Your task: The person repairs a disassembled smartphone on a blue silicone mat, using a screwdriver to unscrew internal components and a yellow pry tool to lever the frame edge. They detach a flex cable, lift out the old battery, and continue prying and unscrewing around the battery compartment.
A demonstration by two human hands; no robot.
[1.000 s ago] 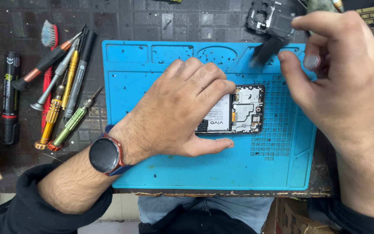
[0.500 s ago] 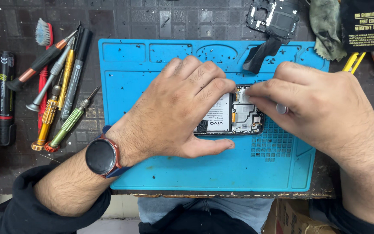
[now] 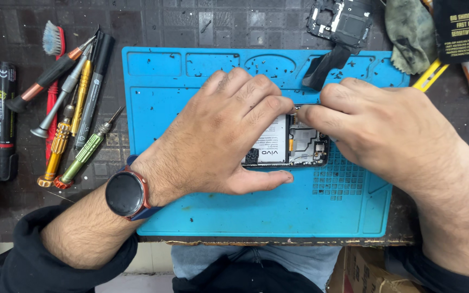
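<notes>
Blue work mat (image 3: 202, 217) carries an opened phone (image 3: 291, 144) near its middle, long axis left-right, circuit end toward the mat's right edge. Left hand (image 3: 218, 135) presses flat on it; right hand (image 3: 386, 130) pinches its top edge.

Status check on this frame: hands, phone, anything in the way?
Left hand flat on the opened phone, pinning it to the blue mat. Right hand fingertips at its top edge. Nothing blocking; screwdrivers lie left.

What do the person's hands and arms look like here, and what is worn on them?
Both hands, left hand and right hand, are bare, no gloves. Dark sleeves are pushed up both forearms. The left wrist carries a round black-faced watch with a red rim.
</notes>
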